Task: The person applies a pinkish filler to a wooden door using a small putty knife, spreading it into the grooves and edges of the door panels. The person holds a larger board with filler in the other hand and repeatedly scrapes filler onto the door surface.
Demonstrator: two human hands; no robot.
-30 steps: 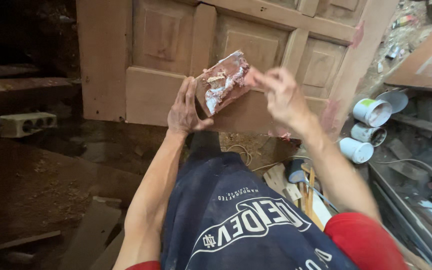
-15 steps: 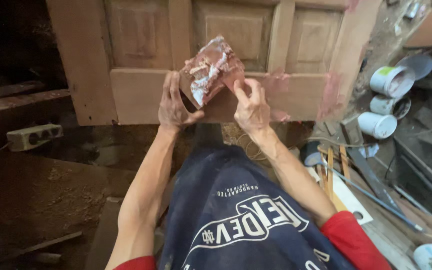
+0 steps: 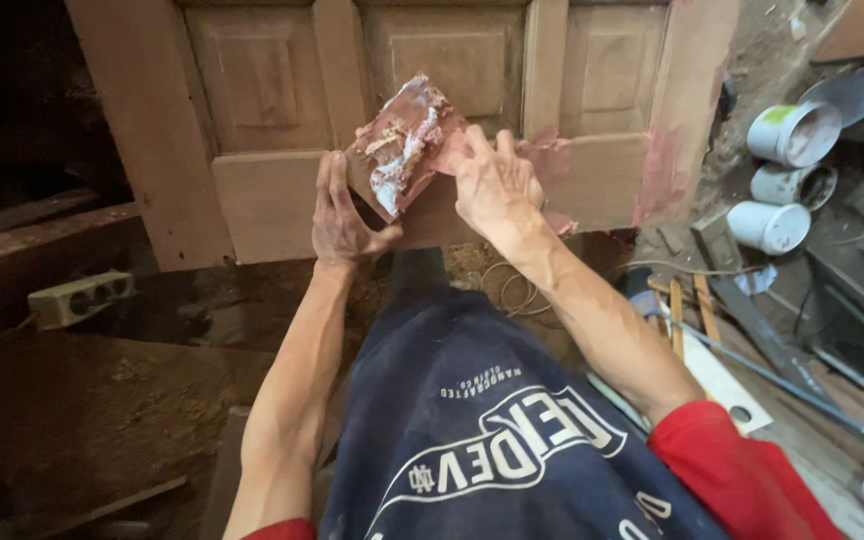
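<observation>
I see a dim workshop with a dusty dirt floor (image 3: 92, 430). A panelled wooden door (image 3: 272, 200) stands on edge ahead of me; I place everything by it. Against its lower rail, my left hand (image 3: 344, 215) cups the bottom edge of a flat board (image 3: 402, 145) smeared with reddish and white putty, fingers curled round it. My right hand (image 3: 492, 180) presses on the board's right side, fingers spread. Putty patches (image 3: 657, 175) mark the door's right stile. Right of the door lie three white tubs (image 3: 787, 135), one with a green label. Left of it sits a grey power strip (image 3: 82, 298).
</observation>
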